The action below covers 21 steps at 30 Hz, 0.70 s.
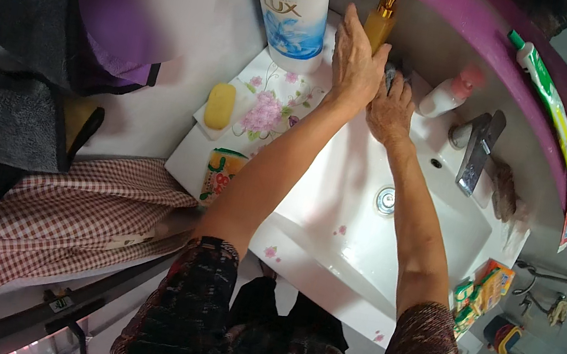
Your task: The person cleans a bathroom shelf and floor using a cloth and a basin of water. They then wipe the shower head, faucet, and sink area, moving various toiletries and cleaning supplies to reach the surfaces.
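Note:
My left hand (357, 65) reaches to the back of the white washbasin (337, 216), its fingers and thumb around an amber pump bottle (378, 26) with a gold top. The palm hides the bottle's lower part. Close beside it, my right hand (390, 111) presses down with bent fingers on a small dark grey wad (390, 76), perhaps a cloth or scrubber; most of it is covered. A large white pump bottle with a blue flower print (291, 17) stands left of my left hand. Right of my right hand is a small clear bottle with a pink top (450, 94).
A yellow soap bar (219, 106) and an orange-green packet (223, 173) lie on the left ledge. The metal faucet (479, 150) rises at right, near a brown scrubber (503, 190) and more packets (483, 291). Toothpaste (545, 82) rests on a purple shelf (468, 17). Towels (15, 124) hang left.

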Each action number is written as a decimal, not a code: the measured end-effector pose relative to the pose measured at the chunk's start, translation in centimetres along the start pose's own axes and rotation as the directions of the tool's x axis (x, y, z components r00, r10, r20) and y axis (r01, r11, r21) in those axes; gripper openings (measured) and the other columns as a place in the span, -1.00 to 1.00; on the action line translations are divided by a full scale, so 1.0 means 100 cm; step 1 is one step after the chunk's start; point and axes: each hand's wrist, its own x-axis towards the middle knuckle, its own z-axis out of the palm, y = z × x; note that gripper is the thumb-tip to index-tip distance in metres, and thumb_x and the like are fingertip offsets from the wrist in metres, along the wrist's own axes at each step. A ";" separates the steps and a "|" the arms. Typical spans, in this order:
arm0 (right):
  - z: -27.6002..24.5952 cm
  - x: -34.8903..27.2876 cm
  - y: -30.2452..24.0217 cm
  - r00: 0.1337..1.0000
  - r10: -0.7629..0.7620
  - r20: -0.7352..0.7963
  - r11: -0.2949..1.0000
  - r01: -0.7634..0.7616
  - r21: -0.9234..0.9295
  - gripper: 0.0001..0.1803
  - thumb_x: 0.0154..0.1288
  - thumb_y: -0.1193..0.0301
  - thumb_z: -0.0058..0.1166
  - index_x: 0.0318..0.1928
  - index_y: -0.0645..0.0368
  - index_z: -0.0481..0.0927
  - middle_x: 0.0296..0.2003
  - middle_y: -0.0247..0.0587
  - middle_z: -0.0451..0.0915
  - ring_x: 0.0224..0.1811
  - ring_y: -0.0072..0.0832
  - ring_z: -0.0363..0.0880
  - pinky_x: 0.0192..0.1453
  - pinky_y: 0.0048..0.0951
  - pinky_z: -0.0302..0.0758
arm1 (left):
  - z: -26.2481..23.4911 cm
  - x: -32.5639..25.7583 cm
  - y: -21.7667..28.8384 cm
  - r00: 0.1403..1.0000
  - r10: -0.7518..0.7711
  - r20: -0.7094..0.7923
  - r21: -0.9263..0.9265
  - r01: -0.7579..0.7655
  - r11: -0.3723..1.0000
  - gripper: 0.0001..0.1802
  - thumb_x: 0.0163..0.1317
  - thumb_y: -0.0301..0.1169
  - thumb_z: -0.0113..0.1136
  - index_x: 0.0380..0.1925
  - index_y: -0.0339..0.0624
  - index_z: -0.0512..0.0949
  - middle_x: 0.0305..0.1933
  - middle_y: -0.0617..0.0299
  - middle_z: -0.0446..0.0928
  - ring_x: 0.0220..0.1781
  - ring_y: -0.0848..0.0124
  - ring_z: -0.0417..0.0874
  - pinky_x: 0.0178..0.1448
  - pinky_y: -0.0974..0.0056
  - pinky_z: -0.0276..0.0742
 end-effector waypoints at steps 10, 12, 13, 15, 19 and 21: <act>-0.004 0.006 0.001 0.987 0.058 0.151 0.995 -0.070 0.074 -0.34 0.26 0.31 -0.11 0.36 0.02 0.06 0.32 0.08 0.02 0.33 0.05 -0.01 0.28 0.04 0.08 | 0.026 0.011 -0.016 0.976 -0.149 0.161 0.016 0.148 0.989 -0.55 -0.03 -0.54 0.29 -0.15 -0.35 0.31 -0.16 -0.19 0.43 -0.08 -0.14 0.48 -0.05 -0.03 0.46; -0.001 0.007 0.004 0.986 0.073 0.153 0.993 -0.086 0.077 -0.33 0.24 0.30 -0.08 0.36 0.01 0.08 0.31 0.08 0.03 0.32 0.05 0.01 0.26 0.04 0.10 | 0.014 -0.001 -0.008 0.995 -0.038 0.096 -0.030 0.041 0.999 -0.56 -0.03 -0.57 0.26 -0.13 -0.34 0.31 -0.17 -0.17 0.42 -0.10 -0.12 0.47 -0.08 -0.03 0.42; -0.003 0.008 0.003 0.985 0.081 0.153 0.992 -0.095 0.085 -0.33 0.24 0.30 -0.07 0.35 0.01 0.08 0.31 0.08 0.04 0.32 0.05 0.02 0.25 0.04 0.11 | 0.001 -0.006 -0.002 0.997 -0.004 0.077 -0.049 0.008 0.999 -0.55 -0.01 -0.57 0.26 -0.11 -0.35 0.33 -0.15 -0.16 0.43 -0.09 -0.09 0.47 -0.06 0.00 0.41; -0.005 0.012 0.001 0.989 0.071 0.133 0.989 -0.087 0.123 -0.32 0.20 0.28 -0.02 0.34 -0.01 0.13 0.29 0.09 0.08 0.30 0.06 0.05 0.22 0.04 0.15 | -0.028 -0.017 0.007 0.997 0.061 0.041 -0.097 -0.057 0.994 -0.55 0.02 -0.55 0.27 -0.07 -0.37 0.35 -0.12 -0.12 0.45 -0.06 -0.04 0.48 0.00 0.05 0.39; -0.006 0.035 -0.002 0.993 0.040 0.109 0.977 -0.062 0.202 -0.33 0.12 0.32 0.06 0.29 -0.08 0.22 0.24 0.09 0.18 0.28 0.04 0.12 0.24 0.04 0.17 | -0.089 -0.048 0.020 0.996 0.020 0.091 -0.078 -0.013 0.997 -0.53 0.04 -0.57 0.27 -0.01 -0.35 0.36 -0.11 -0.02 0.47 -0.06 0.17 0.52 0.02 0.18 0.40; -0.015 0.057 -0.011 0.993 -0.026 0.113 0.981 0.004 0.195 -0.35 0.09 0.35 0.07 0.26 -0.09 0.26 0.23 0.05 0.22 0.27 0.03 0.16 0.27 0.02 0.16 | -0.110 -0.061 0.015 0.991 -0.006 0.136 -0.030 0.010 0.999 -0.51 0.02 -0.58 0.29 -0.02 -0.33 0.37 -0.14 0.02 0.50 -0.08 0.21 0.54 -0.01 0.21 0.42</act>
